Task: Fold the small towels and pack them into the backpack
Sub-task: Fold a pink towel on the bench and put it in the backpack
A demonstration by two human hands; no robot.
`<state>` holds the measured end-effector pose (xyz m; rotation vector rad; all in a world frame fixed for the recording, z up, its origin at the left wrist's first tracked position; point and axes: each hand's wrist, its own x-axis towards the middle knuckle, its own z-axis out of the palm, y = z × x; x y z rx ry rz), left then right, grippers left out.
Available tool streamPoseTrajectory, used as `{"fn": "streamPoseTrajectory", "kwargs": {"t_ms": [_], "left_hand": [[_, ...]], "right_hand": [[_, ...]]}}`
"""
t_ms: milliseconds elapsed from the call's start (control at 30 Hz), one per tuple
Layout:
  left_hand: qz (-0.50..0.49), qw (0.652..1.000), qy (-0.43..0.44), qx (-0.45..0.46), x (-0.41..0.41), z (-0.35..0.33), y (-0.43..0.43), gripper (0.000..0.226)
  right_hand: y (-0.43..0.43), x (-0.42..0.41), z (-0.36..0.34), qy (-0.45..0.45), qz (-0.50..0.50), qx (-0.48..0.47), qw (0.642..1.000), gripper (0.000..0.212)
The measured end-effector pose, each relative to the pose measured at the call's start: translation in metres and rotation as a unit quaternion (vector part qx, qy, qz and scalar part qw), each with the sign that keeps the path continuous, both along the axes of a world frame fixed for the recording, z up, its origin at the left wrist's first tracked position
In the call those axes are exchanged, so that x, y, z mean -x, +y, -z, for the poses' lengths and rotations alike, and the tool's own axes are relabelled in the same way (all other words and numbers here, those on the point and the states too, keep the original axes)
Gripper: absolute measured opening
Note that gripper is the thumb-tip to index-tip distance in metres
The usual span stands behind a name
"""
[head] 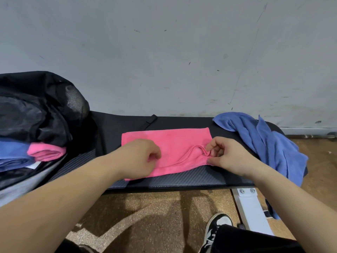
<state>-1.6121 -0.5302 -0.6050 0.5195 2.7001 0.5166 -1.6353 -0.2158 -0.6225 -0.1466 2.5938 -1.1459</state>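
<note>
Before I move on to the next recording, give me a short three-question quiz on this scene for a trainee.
1. True or false: the blue towel lies crumpled at the right end of the bench.
2. What does the right hand pinch? A the blue towel; B the pink towel; C nothing.
3. Fill in: the black ___ sits at the bench's left end.

Key: 1 true; 2 B; 3 backpack.

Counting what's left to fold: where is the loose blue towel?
In the head view the blue towel lies crumpled at the right end of the bench, draping over its edge, right of the right hand.
</note>
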Motion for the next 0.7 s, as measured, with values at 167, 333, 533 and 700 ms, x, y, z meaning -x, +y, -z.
{"fn": "streamPoseTrajectory", "kwargs": {"t_ms": [167, 333, 533, 700], "left_hand": [[0.011, 0.997, -0.010, 0.078, 0.015, 0.005, 0.013, 0.027], [0.020, 0.996, -0.019, 0.081, 0.015, 0.006, 0.016, 0.030], [0.023, 0.998, 0.016, 0.050, 0.004, 0.007, 0.008, 0.032], [-0.015, 0.999, 0.046, -0.020, -0.001, 0.009, -0.013, 0.027]], "right_hand": [[0.005, -0.001, 0.000, 0.039, 0.073, 0.005, 0.997, 0.021], [0.004, -0.007, -0.001, 0.006, 0.058, -0.013, 0.998, 0.026], [0.010, -0.007, -0.010, 0.020, 0.021, -0.025, 0.999, 0.037], [0.008, -0.007, -0.002, 0.103, -0.015, -0.080, 0.991, 0.028]]}}
